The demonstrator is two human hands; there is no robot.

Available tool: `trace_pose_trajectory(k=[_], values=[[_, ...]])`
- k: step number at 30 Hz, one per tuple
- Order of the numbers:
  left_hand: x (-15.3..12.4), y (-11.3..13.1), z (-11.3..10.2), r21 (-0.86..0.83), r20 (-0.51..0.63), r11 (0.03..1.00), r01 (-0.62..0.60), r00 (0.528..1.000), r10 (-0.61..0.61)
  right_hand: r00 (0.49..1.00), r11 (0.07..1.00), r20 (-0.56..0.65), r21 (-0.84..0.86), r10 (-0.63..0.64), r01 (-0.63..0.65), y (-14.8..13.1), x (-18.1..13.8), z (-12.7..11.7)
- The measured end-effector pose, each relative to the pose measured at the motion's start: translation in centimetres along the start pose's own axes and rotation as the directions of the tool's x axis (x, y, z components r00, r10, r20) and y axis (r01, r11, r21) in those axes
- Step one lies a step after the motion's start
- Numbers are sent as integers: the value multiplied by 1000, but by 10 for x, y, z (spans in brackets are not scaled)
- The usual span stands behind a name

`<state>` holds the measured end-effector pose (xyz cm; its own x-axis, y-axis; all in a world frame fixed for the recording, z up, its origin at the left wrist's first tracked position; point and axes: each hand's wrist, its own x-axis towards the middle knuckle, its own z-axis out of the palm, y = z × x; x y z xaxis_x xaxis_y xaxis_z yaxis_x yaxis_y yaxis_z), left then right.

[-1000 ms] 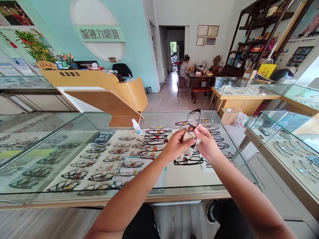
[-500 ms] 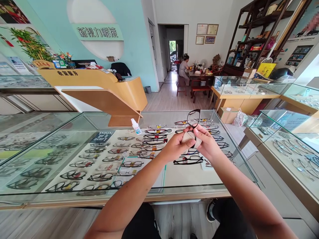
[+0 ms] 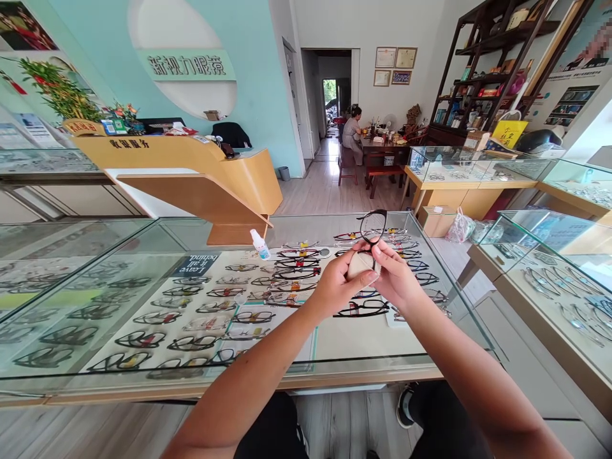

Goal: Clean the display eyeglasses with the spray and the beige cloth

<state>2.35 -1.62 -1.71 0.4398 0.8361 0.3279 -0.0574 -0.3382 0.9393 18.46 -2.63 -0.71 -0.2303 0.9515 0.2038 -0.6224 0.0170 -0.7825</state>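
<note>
One pair of black glasses [image 3: 373,227] above the near counter [image 3: 354,344], right hand [image 3: 394,273] gripping near the bridge, left hand [image 3: 332,284] pinching a cloth [image 3: 358,266] against them; likely light, stiff, scratch-prone, best held by the rims.

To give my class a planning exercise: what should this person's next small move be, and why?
Perhaps the left hand should gently rub the beige fabric cloth over the lower half of the black-rimmed eyeglasses: the cloth lies against it, while the right hand grips the eyeglasses.
</note>
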Motion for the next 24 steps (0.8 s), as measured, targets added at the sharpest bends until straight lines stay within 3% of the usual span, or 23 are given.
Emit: trace_pose_trajectory(k=[5,11,16,21,24], values=[[-2,-2,6,-49,-61,998,-34,998,31,999,999,14,-2,-32,32,5,-3,5],[1,1,9,-88,-174,996,15,984,-30,993,991,-5,-63,-120,120,17,-1,5],[4,3,6,-134,-304,991,-22,952,-20,974,953,-9,-208,-227,221,27,-1,4],[8,12,0,-91,-393,991,-98,918,55,949,834,97,-456,-300,310,26,-5,8],[7,13,0,-50,-412,993,-104,908,74,951,837,98,-454,-295,306,25,-6,8]])
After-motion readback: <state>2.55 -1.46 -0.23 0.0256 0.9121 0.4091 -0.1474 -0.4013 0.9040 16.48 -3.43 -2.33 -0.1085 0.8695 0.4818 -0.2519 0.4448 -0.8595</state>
